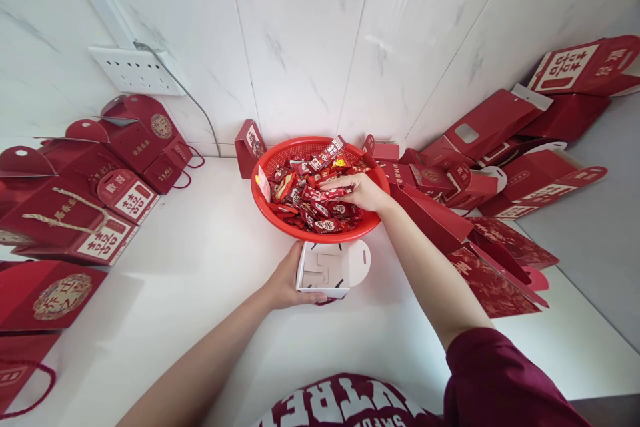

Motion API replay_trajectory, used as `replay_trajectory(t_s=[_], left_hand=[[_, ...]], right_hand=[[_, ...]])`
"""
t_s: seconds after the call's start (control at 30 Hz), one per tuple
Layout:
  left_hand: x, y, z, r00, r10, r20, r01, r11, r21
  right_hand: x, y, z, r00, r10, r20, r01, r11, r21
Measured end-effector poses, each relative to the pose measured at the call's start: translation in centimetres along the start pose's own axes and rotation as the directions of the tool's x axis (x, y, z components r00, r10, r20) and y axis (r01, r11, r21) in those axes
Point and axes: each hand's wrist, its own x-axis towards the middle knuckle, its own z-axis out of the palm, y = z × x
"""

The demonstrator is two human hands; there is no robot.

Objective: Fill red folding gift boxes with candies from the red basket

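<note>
Nearest the camera, a dark red shirt (345, 407) with white letters is filling the bottom edge. Beyond it, the left hand (287, 280) is clamping its fingers on a small box (325, 270), which is sitting just beside the near rim of the red basket (270, 220), its open mouth facing up and showing no sweets inside. The right hand (365, 190) is resting in the basket, its fingers touching the wrapped sweets (325, 210); whether they are gripping one, one cannot tell. Picking sweets seems to be the step in hand, and the next move is probably calling for a sure pinch and a steady box. Red boxes (495, 127) are crowding both sides of the table (190, 227).
</note>
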Motion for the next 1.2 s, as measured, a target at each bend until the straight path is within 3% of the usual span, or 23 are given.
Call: replay_trajectory(t_s=[0.17, 0.37, 0.5, 0.6, 0.87, 1.2], left_hand=[[0.1, 0.1, 0.1, 1.0, 0.005, -0.004, -0.005, 1.0, 0.008], [0.0, 0.0, 0.0, 1.0, 0.0, -0.007, 0.0, 1.0, 0.004], [-0.1, 0.0, -0.1, 1.0, 0.004, -0.006, -0.004, 1.0, 0.01], [-0.1, 0.1, 0.0, 1.0, 0.015, 0.002, -0.015, 1.0, -0.002], [-0.2, 0.1, 0.0, 1.0, -0.01, 0.018, 0.011, 1.0, -0.005], [-0.4, -0.4, -0.1, 0.999, -0.039, 0.001, 0.039, 0.998, 0.043]], right_hand=[[0.2, 0.2, -0.2, 0.984, -0.093, -0.155, 0.082, 0.994, -0.077], [0.2, -0.2, -0.1, 0.983, -0.081, -0.164, 0.069, 0.994, -0.082], [-0.7, -1.7, 0.2, 0.935, -0.089, -0.344, 0.088, 0.996, -0.018], [-2.1, -3.7, 1.2, 0.917, -0.076, -0.392, 0.108, 0.992, 0.061], [-6.6, -8.7, 5.4, 0.934, -0.109, -0.34, 0.141, 0.988, 0.07], [-7.4, -11.0, 5.0, 0.963, -0.229, -0.143, 0.192, 0.953, -0.234]])
